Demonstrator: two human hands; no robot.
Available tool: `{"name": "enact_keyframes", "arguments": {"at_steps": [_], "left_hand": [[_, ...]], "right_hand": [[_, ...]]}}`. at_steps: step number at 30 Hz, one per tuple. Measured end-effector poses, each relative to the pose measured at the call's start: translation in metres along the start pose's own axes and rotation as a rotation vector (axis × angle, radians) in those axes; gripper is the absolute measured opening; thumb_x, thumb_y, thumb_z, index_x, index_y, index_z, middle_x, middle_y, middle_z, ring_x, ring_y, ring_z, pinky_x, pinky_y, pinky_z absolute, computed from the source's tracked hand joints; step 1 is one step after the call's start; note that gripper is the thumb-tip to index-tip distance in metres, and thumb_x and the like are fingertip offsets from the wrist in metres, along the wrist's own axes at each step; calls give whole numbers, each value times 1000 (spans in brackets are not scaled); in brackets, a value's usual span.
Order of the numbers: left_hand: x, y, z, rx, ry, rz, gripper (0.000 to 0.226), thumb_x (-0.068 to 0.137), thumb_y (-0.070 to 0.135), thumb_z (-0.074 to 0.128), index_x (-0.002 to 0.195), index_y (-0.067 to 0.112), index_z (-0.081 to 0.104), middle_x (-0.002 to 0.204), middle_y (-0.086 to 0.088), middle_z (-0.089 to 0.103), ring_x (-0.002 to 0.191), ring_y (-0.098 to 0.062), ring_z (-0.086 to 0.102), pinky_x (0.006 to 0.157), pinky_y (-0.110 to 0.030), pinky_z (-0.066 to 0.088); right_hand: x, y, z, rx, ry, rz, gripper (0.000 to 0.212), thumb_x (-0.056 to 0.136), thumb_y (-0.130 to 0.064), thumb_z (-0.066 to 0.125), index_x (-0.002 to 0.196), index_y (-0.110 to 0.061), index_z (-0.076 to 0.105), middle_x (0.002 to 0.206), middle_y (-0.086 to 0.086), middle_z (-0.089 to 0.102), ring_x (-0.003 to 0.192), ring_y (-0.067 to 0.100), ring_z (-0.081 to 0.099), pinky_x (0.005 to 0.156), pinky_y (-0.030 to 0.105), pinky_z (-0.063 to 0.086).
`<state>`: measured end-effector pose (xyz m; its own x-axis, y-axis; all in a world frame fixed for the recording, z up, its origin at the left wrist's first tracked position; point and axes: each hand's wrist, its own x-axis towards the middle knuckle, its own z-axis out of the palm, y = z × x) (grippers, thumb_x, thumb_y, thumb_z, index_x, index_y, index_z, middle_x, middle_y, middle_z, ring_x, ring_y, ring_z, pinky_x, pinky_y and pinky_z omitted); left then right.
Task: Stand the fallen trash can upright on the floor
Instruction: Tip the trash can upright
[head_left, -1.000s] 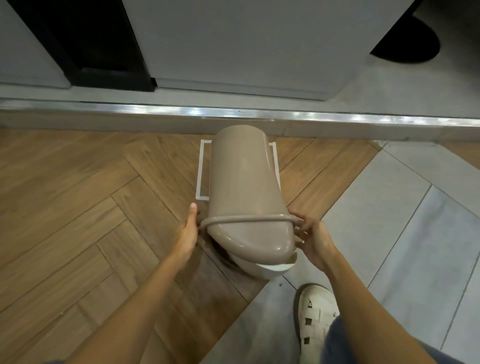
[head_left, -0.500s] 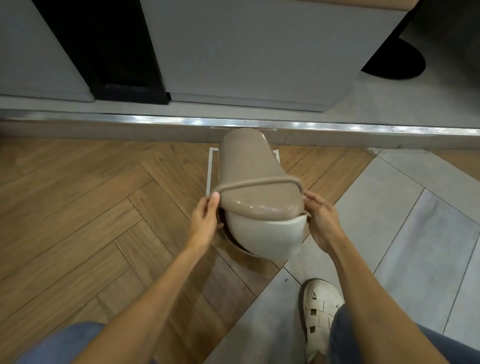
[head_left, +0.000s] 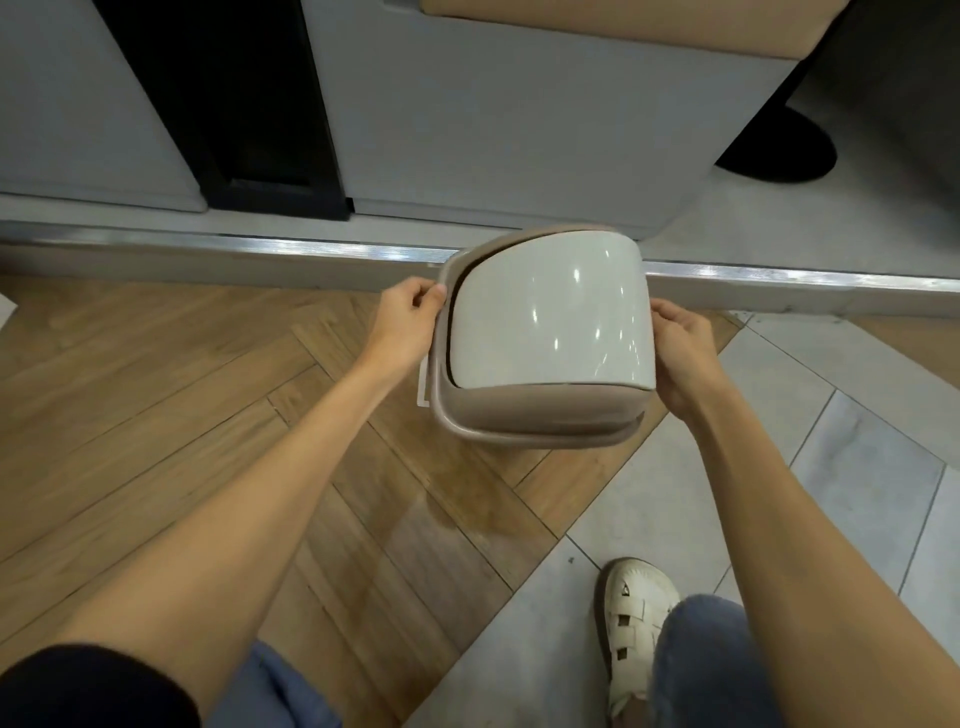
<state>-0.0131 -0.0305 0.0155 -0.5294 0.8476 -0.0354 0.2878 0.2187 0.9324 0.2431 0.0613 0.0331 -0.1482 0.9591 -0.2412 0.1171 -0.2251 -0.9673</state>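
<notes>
The beige trash can (head_left: 540, 415) with a glossy off-white swing lid (head_left: 550, 322) is nearly upright, its top facing me, over the wooden floor (head_left: 156, 395). My left hand (head_left: 408, 317) grips the rim on the can's left side. My right hand (head_left: 683, 353) holds the rim on the right side. The can's body and base are hidden beneath the lid. A white tape mark (head_left: 423, 384) peeks out at the can's lower left.
A raised grey step with a metal edge strip (head_left: 260, 247) runs just behind the can. Grey cabinets (head_left: 519, 130) and a dark gap stand on it. Grey tiles (head_left: 857, 467) lie to the right. My white shoe (head_left: 636, 618) is near the bottom.
The can has swung up from lying on its side to nearly upright, its lid now facing me. Both hands rose with the rim, still holding its two sides.
</notes>
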Motion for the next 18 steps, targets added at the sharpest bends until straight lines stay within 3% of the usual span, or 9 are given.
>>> {"name": "enact_keyframes", "arguments": {"at_steps": [4, 10, 15, 18], "left_hand": [[7, 1, 1, 128, -43, -14, 28, 97, 27, 46, 102, 9, 67, 89, -6, 66, 80, -19, 56, 70, -31, 41], [9, -10, 5, 194, -66, -64, 31, 98, 28, 45, 107, 9, 68, 103, -11, 70, 97, -28, 61, 81, -34, 43], [6, -7, 9, 159, -89, -129, 31, 97, 26, 48, 117, 10, 65, 114, -9, 68, 107, -26, 59, 91, -35, 44], [-6, -12, 10, 46, -57, -269, 28, 97, 25, 47, 116, 10, 60, 111, -12, 65, 102, -30, 61, 90, -42, 51]], "right_hand": [[-6, 13, 4, -17, 22, 71, 19, 99, -10, 50, 98, -13, 68, 89, 9, 71, 83, 26, 63, 79, 42, 53], [-8, 27, 7, -35, 54, 123, 22, 99, -7, 46, 107, -5, 66, 77, 5, 66, 47, 4, 55, 41, 17, 45], [-5, 25, 7, -74, 78, 141, 25, 98, -7, 44, 113, -5, 65, 83, 5, 68, 65, 14, 56, 55, 26, 50], [3, 15, 6, 24, 88, 171, 28, 98, -6, 50, 123, 0, 58, 98, 13, 67, 79, 22, 58, 69, 31, 53]]}}
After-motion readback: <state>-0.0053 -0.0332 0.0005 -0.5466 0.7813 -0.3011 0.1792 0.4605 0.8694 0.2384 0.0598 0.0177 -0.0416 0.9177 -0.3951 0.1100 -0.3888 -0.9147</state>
